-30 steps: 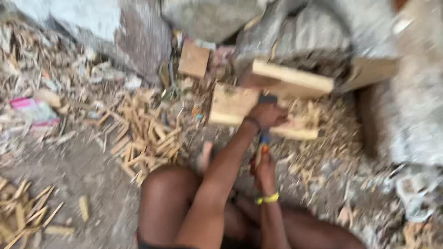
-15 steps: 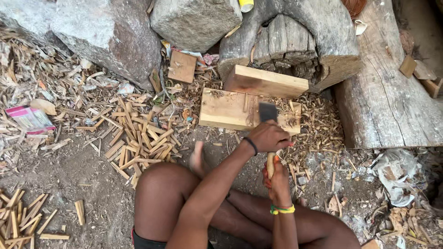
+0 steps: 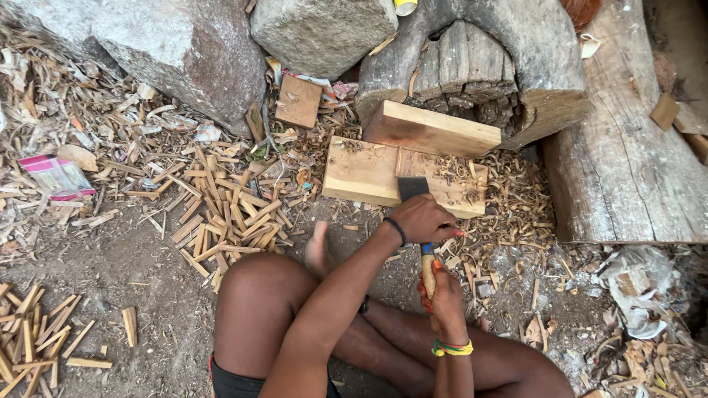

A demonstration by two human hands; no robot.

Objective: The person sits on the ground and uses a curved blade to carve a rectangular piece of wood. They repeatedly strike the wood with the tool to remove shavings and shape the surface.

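Observation:
I sit cross-legged on the dirt. My left hand (image 3: 424,219), with a black wristband, is curled over the neck of a chopper, just below its dark flat blade (image 3: 413,188). My right hand (image 3: 444,293), with a yellow-green bracelet, grips the chopper's wooden handle (image 3: 428,269) lower down. The blade rests on a pale wooden board (image 3: 361,173) lying flat on the ground. A second thick plank (image 3: 431,129) lies tilted across the board's far edge. Whether anything lies under my left palm is hidden.
A pile of split wood sticks (image 3: 228,210) lies left of the board and more sticks (image 3: 33,343) at the lower left. Large stones (image 3: 184,48), a hollow stump (image 3: 479,66) and a big log (image 3: 627,169) ring the spot. Shavings cover the ground.
The view has steadied and sharpened since a second ago. Both hands have dropped slightly toward me on the chopper; the blade stays on the board.

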